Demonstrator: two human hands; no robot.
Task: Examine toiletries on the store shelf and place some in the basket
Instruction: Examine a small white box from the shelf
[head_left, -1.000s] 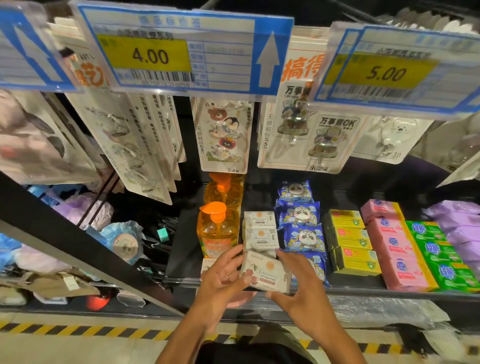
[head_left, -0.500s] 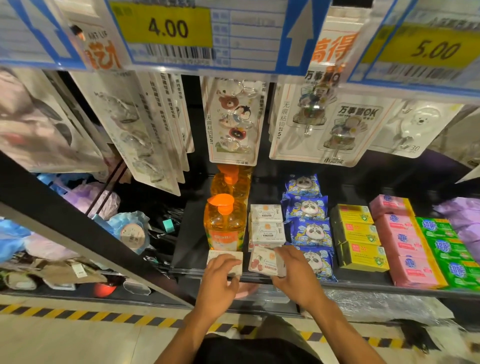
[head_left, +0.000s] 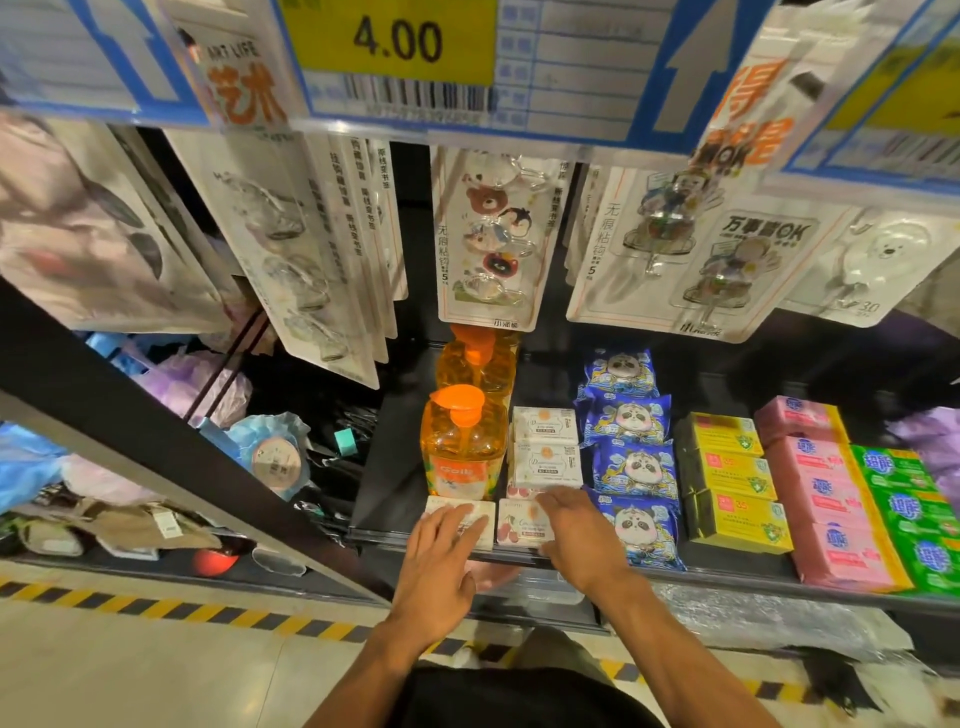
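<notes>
On the black shelf (head_left: 395, 467), just in front of the orange bottle (head_left: 462, 447) and below the price tag (head_left: 397, 41) reading "4.00", the left hand (head_left: 441, 564) rests with straight fingers on the white soap box (head_left: 483, 512), and the right hand (head_left: 579, 535) lies flat, not gripping, on the cherry soap box (head_left: 519, 527).

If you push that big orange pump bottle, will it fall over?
Probably not easily: the orange pump bottle looks full of liquid and wide at the base, so it is likely heavy and steady. Its smooth plastic may be slippery. The pump top sticks up, so a push there could tip it.
</notes>
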